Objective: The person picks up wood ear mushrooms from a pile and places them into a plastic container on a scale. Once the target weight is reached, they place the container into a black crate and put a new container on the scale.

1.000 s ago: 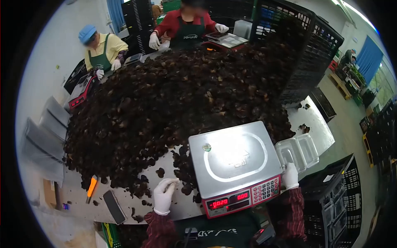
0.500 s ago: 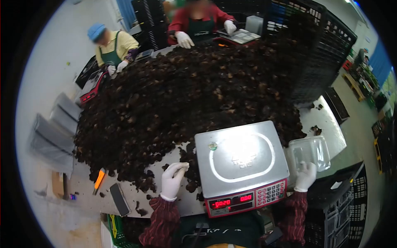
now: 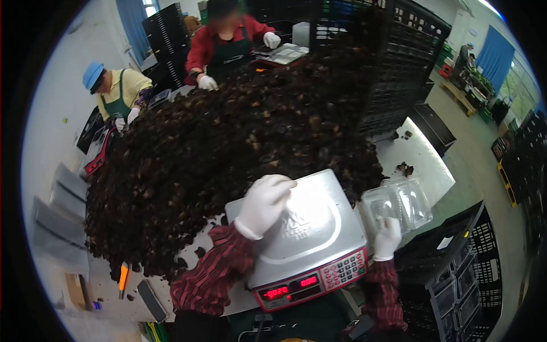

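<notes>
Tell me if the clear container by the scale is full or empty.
Empty: the clear container shows only see-through plastic, nothing inside; the right hand touches its near edge.

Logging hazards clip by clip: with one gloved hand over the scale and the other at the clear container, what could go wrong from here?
1. The left hand hovers above the scale pan; brushing it could likely disturb the red reading.
2. The right hand grips the clear container near the table edge; it might slip off.
3. The dark pile crowds the scale's back edge; loose pieces could tumble onto the pan.
</notes>
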`<state>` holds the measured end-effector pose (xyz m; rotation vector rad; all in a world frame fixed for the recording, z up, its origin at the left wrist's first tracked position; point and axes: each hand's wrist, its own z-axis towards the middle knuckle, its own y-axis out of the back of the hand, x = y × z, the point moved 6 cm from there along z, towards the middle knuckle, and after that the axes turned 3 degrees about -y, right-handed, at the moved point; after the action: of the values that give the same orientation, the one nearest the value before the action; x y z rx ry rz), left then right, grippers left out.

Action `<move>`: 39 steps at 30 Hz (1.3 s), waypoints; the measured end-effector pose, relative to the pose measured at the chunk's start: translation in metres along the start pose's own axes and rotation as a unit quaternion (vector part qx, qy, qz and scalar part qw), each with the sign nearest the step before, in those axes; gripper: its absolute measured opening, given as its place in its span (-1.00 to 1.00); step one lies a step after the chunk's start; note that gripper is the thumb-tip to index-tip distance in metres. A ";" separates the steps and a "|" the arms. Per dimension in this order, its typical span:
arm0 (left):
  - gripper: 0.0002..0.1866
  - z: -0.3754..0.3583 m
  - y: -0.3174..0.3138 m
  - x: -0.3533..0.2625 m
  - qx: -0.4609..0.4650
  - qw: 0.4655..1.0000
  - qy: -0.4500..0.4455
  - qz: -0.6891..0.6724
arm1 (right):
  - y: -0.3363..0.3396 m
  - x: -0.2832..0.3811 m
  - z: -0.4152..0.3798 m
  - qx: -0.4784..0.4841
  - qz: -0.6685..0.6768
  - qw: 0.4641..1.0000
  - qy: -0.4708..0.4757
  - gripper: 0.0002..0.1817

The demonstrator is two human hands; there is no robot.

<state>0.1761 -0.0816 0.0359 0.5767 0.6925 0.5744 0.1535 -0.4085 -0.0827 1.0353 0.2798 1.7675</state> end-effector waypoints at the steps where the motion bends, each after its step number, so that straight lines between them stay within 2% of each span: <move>1: -0.79 0.015 -0.024 -0.007 0.041 0.999 -0.016 -0.014 | -0.003 0.001 0.000 -0.004 -0.009 1.000 0.013 -0.87; 3: -0.79 0.038 -0.069 -0.022 0.113 0.993 -0.043 0.001 | -0.005 0.004 0.003 -0.009 -0.020 1.000 0.021 -0.88; 4: -0.78 0.047 -0.092 -0.027 0.165 0.985 -0.042 0.005 | 0.002 0.007 0.005 -0.046 0.005 0.999 0.018 -0.90; 6: -0.74 0.057 -0.141 -0.024 0.246 0.965 -0.043 0.084 | 0.008 0.008 0.007 -0.084 0.028 0.996 0.012 -0.91; 8: -0.66 0.069 -0.175 -0.022 0.358 0.915 -0.012 0.186 | 0.016 0.007 0.003 -0.160 0.011 0.987 0.008 -0.91; 9: -0.64 0.073 -0.187 -0.024 0.396 0.893 -0.010 0.213 | 0.013 0.011 0.008 -0.129 0.023 0.991 0.017 -0.91; 10: -0.62 0.076 -0.199 -0.025 0.432 0.869 -0.007 0.240 | -0.002 0.002 0.007 -0.053 0.024 0.998 0.025 -0.86; 11: -0.60 0.077 -0.214 -0.022 0.494 0.839 0.025 0.228 | -0.001 -0.001 0.006 -0.055 0.028 0.998 0.017 -0.85; 12: -0.62 0.074 -0.228 -0.019 0.506 0.825 0.052 0.248 | 0.003 0.005 0.009 -0.057 0.033 0.998 0.010 -0.84; 14: -0.66 0.071 -0.245 -0.023 0.470 0.819 0.069 0.322 | 0.037 0.019 0.022 -0.224 0.138 0.962 -0.068 -0.80; 15: -0.67 0.075 -0.242 -0.032 0.521 0.777 0.061 0.348 | 0.044 0.024 0.027 -0.223 0.191 0.954 -0.066 -0.76; 16: -0.67 0.072 -0.250 -0.026 0.522 0.776 0.060 0.349 | 0.041 0.024 0.025 -0.223 0.191 0.953 -0.069 -0.76; 18: -0.71 0.070 -0.266 0.001 0.422 0.865 0.161 0.220 | 0.028 0.037 0.024 -0.171 0.102 0.979 0.043 -0.73; 19: -0.76 0.074 -0.268 0.003 0.414 0.882 0.081 0.210 | 0.023 0.030 0.019 -0.160 0.099 0.982 0.011 -0.75; 20: -0.81 0.080 -0.267 0.012 0.401 0.904 0.055 0.138 | 0.021 0.027 0.018 -0.160 0.102 0.982 0.011 -0.75; 22: -0.83 0.096 -0.243 0.027 0.324 0.943 0.058 0.058 | 0.020 0.018 0.016 -0.170 0.110 0.978 -0.038 -0.77; 23: -0.82 0.104 -0.225 0.034 0.269 0.962 0.045 0.013 | 0.022 0.014 0.016 -0.171 0.153 0.970 -0.080 -0.70; 25: -0.76 0.117 -0.177 0.049 0.172 0.983 0.049 -0.034 | 0.024 0.017 0.019 -0.162 0.165 0.970 -0.081 -0.70; 26: -0.73 0.117 -0.148 0.056 0.131 0.988 0.069 -0.036 | 0.025 0.019 0.020 -0.154 0.176 0.969 -0.082 -0.70; 28: -0.66 0.102 -0.093 0.073 0.110 0.985 0.129 -0.038 | 0.027 0.027 0.018 -0.137 0.170 0.974 -0.066 -0.70; 29: -0.66 0.087 -0.063 0.080 0.089 0.987 0.128 -0.047 | 0.027 0.033 0.017 -0.123 0.160 0.979 -0.032 -0.71; 31: -0.65 0.042 -0.003 0.090 0.061 0.985 0.153 -0.048 | 0.030 0.056 0.016 -0.106 0.179 0.978 0.014 -0.76; 32: -0.64 0.014 0.025 0.093 0.054 0.981 0.180 -0.041 | 0.034 0.070 0.014 -0.070 0.159 0.982 0.074 -0.69; 34: -0.64 -0.055 0.073 0.095 0.037 0.961 0.274 -0.012 | 0.030 0.084 0.005 0.010 0.157 0.980 0.120 -0.70; 36: -0.66 -0.121 0.104 0.091 0.007 0.945 0.326 0.034 | 0.029 0.105 -0.002 0.066 0.153 0.965 0.205 -0.71; 38: -0.65 -0.187 0.117 0.097 0.026 0.925 0.364 0.110 | 0.029 0.132 -0.009 0.135 0.146 0.944 0.263 -0.72; 39: -0.63 -0.213 0.118 0.097 0.035 0.919 0.377 0.107 | 0.029 0.140 -0.012 0.143 0.157 0.939 0.271 -0.72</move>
<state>0.0505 0.1270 -0.0617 0.4916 1.3936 0.9995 0.1105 -0.2991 -0.0008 0.7971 0.7679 2.3421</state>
